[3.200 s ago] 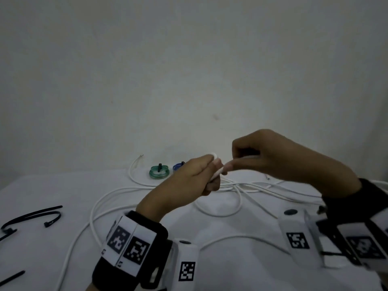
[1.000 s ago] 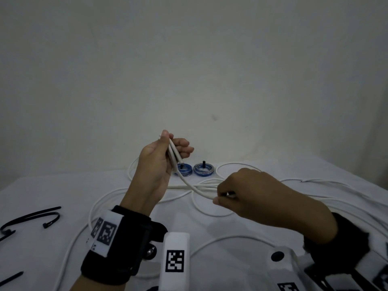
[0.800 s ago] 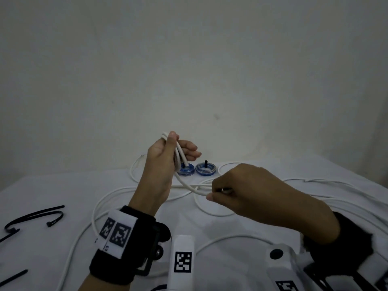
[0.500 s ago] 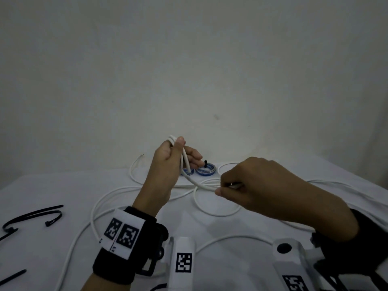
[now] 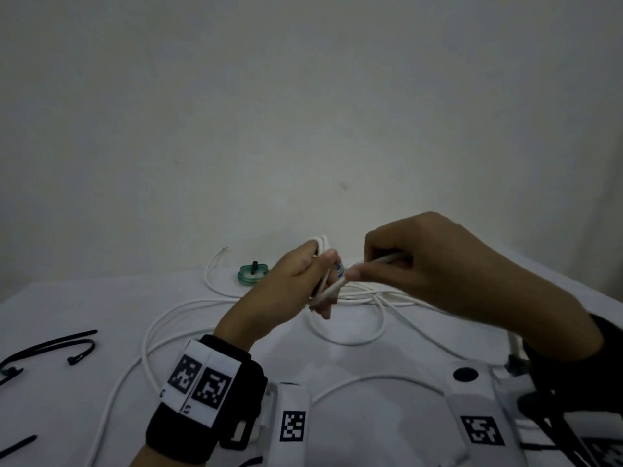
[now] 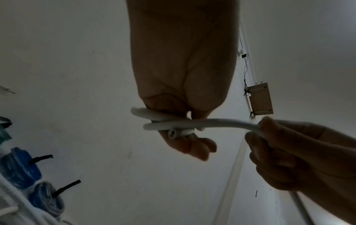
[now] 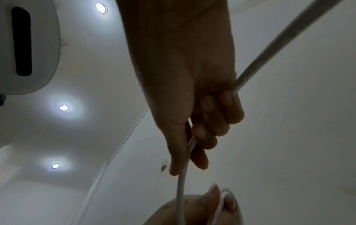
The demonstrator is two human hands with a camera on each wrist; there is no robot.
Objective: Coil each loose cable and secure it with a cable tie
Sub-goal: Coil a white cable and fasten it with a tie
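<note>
All three views dim and greyish, head view underexposed with soft shadows under the left hand and right hand on the table, slight wide-angle bending at edges. Right wrist view shows three ceiling lights with haloed glare; that hand is backlit, dark, and the cable near the lens is soft. Left wrist view is grainy, both hands in shadow, blue coils at the left edge blurred and stretched.
</note>
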